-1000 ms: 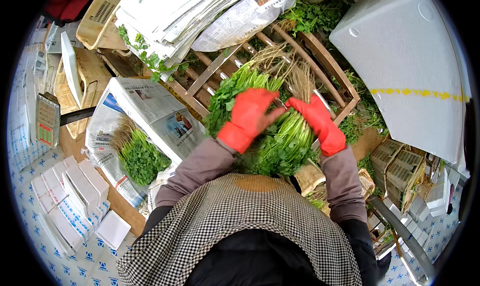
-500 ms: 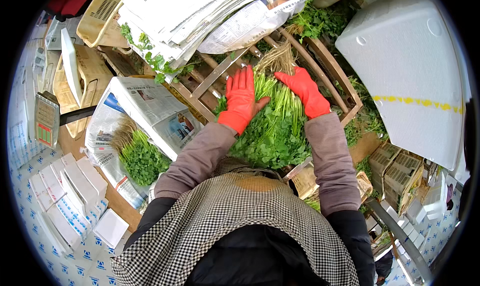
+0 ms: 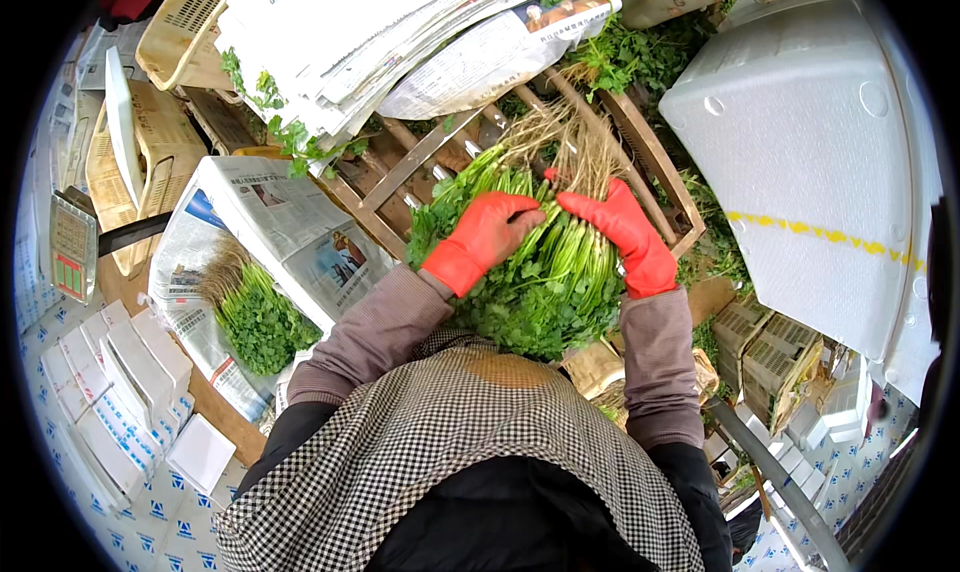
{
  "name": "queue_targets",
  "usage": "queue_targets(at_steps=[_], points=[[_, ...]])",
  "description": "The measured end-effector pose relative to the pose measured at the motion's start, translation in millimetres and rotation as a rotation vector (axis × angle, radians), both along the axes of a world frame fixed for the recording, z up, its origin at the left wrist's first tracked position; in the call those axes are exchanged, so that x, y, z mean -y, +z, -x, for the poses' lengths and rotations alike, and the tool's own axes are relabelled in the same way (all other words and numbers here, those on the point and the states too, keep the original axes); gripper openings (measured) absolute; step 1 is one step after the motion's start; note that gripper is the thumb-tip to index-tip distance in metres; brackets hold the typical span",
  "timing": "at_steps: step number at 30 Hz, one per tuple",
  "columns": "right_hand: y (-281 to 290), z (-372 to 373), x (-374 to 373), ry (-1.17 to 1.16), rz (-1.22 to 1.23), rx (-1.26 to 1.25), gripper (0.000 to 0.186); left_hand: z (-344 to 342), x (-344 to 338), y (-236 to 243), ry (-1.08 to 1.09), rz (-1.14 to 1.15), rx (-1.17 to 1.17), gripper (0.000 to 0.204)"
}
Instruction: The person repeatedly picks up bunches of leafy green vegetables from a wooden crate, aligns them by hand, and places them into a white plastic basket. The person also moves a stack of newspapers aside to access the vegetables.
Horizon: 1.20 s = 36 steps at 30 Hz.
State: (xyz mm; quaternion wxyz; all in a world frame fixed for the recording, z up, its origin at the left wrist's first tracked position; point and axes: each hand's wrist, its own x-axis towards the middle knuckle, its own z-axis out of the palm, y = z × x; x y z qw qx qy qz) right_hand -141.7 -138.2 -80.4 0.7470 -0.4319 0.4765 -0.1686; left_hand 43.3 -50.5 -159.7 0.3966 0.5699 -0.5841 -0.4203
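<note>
In the head view my left hand (image 3: 490,232), in a red rubber glove, has its fingers curled and pinching at the stems of a large bunch of leafy green herbs (image 3: 530,302). My right hand (image 3: 615,227), gloved the same, grips the bunch just below its pale stringy roots (image 3: 590,152), to the right of my left hand. The bunch lies across a wooden slatted frame (image 3: 682,212), its leaves toward my body. Off to the left, a smaller rooted herb bunch (image 3: 268,327) rests on folded newspaper (image 3: 325,272).
A newspaper stack (image 3: 350,32) lies above the frame, with loose greens. A large white foam box (image 3: 800,152) is at the right. Plastic crates (image 3: 150,172), a scale (image 3: 72,242) and white slabs (image 3: 95,392) stand left.
Since half a second ago my left hand has gone from spread fingers to curled ones, lower on the bunch. My right hand has also moved down, its fingers now bent round the stems.
</note>
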Motion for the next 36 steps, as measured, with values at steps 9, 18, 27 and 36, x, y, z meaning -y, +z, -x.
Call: queue_targets(at_steps=[9,18,27,36], points=[[-8,4,12,0.131,-0.015,0.015,0.055,3,-3,-6,-0.029,-0.357,-0.434,0.018],[-12,5,7,0.120,0.055,-0.099,0.039,13,3,7,0.054,-0.408,-0.469,0.021],[-8,15,9,0.096,0.067,0.003,0.034,-31,-3,92,0.280,-0.571,-1.331,0.027],[-13,20,10,0.136,0.092,-0.020,0.025,-115,28,104,0.531,-0.033,-1.448,0.057]])
